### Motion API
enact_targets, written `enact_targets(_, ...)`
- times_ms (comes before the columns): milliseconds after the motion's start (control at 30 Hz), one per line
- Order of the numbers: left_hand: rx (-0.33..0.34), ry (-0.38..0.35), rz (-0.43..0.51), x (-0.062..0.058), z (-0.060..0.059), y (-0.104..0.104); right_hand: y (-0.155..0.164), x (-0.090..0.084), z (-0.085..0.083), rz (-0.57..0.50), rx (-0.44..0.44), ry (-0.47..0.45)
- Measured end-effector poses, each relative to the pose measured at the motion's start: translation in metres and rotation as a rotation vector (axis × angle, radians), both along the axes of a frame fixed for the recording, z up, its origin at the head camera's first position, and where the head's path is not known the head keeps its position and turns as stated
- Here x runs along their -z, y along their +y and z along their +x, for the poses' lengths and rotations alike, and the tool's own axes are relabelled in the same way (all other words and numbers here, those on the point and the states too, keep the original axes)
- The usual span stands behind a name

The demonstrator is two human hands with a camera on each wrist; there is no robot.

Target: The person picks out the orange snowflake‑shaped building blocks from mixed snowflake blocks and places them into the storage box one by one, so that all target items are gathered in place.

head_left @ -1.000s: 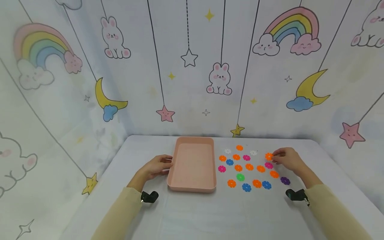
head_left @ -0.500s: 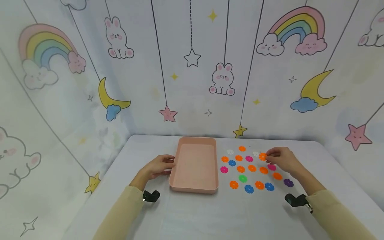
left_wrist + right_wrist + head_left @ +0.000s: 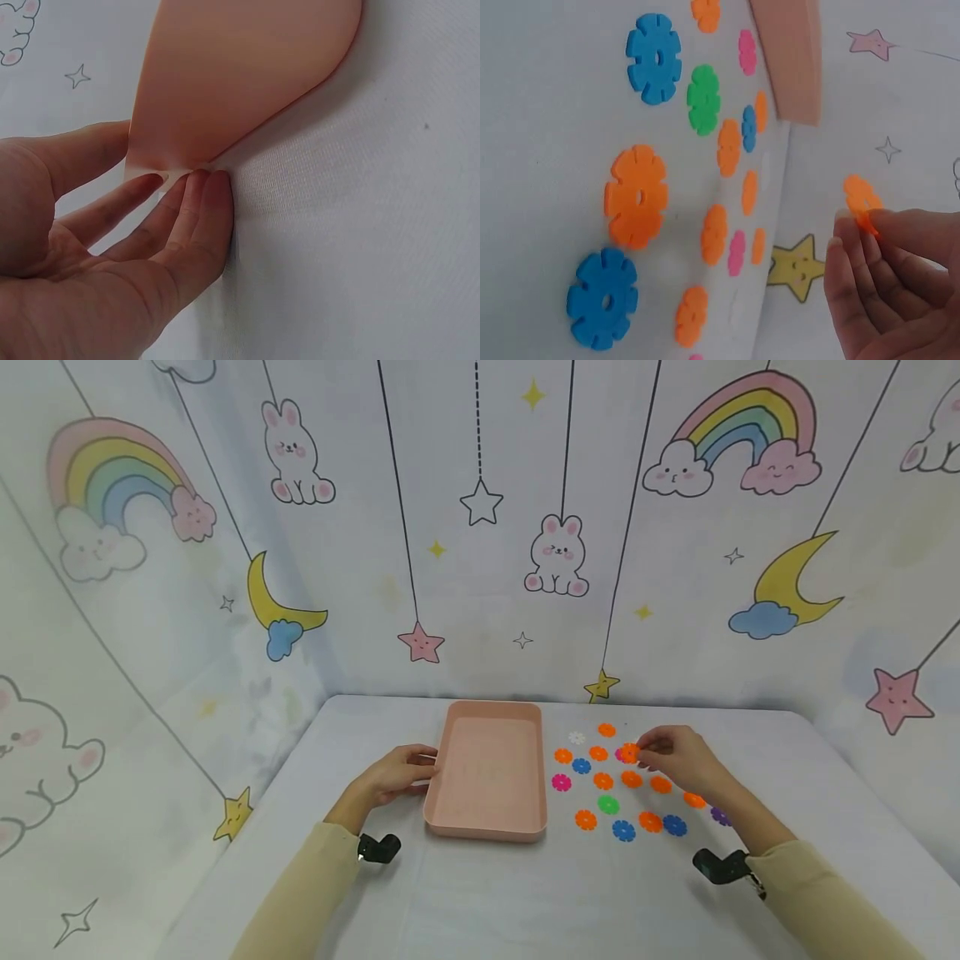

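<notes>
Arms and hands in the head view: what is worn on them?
Both arms wear pale yellow long sleeves reaching the wrists. A small black camera sits at the left wrist, another at the right. The left hand and right hand are bare, without gloves.

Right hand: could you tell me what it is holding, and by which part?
The right hand pinches an orange flower disc by its edge, lifted off the table.
</notes>
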State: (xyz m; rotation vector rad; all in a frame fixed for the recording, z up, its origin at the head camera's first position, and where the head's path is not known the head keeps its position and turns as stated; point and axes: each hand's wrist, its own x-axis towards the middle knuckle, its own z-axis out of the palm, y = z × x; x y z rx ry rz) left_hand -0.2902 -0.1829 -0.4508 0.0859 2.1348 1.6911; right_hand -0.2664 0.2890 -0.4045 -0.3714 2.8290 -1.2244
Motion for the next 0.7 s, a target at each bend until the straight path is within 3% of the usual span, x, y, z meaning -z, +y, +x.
enact_targets(700, -0.011, 0.001, 0.021, 0.001, 0.0, 0.0, -0.065, -0.005, 0.007, -0.064, -0.13, 0.007)
